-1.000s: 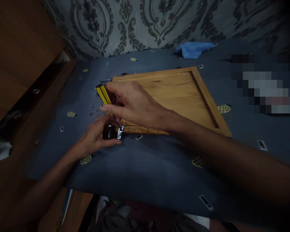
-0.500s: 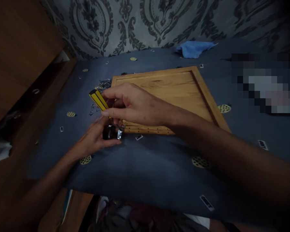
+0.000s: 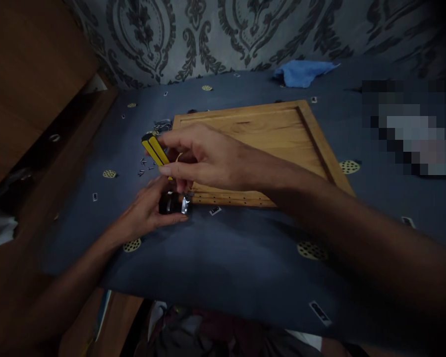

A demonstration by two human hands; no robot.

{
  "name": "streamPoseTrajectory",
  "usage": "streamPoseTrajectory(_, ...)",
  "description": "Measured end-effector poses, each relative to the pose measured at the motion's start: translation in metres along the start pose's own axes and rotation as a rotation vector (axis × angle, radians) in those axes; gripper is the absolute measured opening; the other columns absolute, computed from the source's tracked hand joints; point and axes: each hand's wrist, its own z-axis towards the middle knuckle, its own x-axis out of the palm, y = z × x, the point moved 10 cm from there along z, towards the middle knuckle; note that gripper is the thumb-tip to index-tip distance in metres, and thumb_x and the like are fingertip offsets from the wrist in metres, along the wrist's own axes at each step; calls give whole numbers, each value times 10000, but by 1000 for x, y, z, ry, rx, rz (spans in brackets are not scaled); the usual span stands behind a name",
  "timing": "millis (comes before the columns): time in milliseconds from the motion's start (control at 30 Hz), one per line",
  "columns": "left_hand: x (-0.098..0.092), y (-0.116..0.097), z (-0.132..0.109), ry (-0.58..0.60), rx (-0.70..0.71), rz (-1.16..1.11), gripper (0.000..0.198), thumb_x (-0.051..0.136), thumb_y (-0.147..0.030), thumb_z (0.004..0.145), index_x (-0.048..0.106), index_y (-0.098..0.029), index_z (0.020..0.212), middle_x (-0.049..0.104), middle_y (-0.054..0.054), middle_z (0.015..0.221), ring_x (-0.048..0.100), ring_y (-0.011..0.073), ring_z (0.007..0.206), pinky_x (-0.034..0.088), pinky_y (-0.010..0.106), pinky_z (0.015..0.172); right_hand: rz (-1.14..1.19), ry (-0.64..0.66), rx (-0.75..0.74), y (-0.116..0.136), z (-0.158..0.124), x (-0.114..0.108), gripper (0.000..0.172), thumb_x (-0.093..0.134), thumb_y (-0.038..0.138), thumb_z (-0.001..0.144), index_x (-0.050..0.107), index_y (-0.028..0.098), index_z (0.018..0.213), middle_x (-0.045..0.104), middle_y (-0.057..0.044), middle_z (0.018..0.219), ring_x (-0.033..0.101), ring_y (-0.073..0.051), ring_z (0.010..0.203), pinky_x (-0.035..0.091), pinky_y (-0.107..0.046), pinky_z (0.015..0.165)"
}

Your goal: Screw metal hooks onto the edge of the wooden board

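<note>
My right hand (image 3: 215, 156) is closed around the yellow and black handle of a screwdriver (image 3: 156, 150), which leans with its top to the left. Its tip is hidden behind my fingers, close to the near left corner of a wooden panel (image 3: 245, 131). Against that corner, my left hand (image 3: 143, 213) grips a black and shiny metal fitting (image 3: 185, 204), thumb below it and fingers above. What kind of fitting it is I cannot make out. Small dark holes run along the panel's near edge.
Left of the panel lie several small screws (image 3: 141, 167) and a pile of metal pieces (image 3: 162, 125). A blue cloth (image 3: 306, 73) rests at the back by the patterned wall. The dark blue tablecloth (image 3: 208, 258) covers the table; a blurred-out object is at the right.
The view has shifted slightly. The screwdriver handle stands a little more to the right, still in my right hand. My left hand keeps its grip on the fitting.
</note>
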Motion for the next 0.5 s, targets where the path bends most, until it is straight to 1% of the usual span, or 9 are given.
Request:
streamPoseTrajectory(67,0,0,0,-2,-5,1,545,828,-510,847,612,-223,1257,722,78,1219,697,323,1112,581,457,960,7,15,25,-4,0,2,294,637,128,964,449,197,749,532,51,714,571,-77,646,464,-183,558)
streamPoseTrajectory(100,-1,0,0,-5,-8,1,544,828,-506,846,612,-218,1255,719,82,1228,694,328,1122,580,464,963,4,-8,34,-6,1,3,318,661,149,957,436,200,738,521,50,712,570,-83,660,470,-189,567)
streamPoseTrajectory(167,-1,0,0,-5,-14,-7,550,829,-502,843,609,-216,1258,711,90,1257,687,335,1143,576,477,969,-12,-102,24,-7,1,1,342,701,193,944,427,206,740,510,46,729,566,-99,712,488,-203,602)
streamPoseTrajectory(233,-1,-1,1,7,-26,-17,554,827,-496,846,598,-220,1269,712,89,1259,685,330,1137,571,474,959,-26,-214,-4,-5,-1,-4,325,696,242,960,433,211,772,509,38,765,564,-115,767,505,-221,641)
streamPoseTrajectory(333,-1,-3,1,21,-34,-30,491,829,-482,852,604,-224,1205,723,71,1177,687,303,1087,564,439,927,-28,-342,-28,0,-4,-16,260,654,261,992,452,213,835,540,20,832,570,-130,828,516,-241,680)
streamPoseTrajectory(400,-2,-6,2,14,-16,-55,456,836,-483,847,604,-232,1148,724,52,1123,685,286,1072,559,423,935,-42,-364,-11,2,-5,-22,232,649,226,985,462,210,849,561,12,857,569,-135,848,505,-243,689)
streamPoseTrajectory(500,-2,-8,2,7,0,-93,457,838,-490,844,593,-247,1143,730,37,1104,683,276,1080,553,423,967,-88,-316,24,1,-3,-23,267,668,186,961,449,209,810,552,12,836,547,-134,832,471,-245,684)
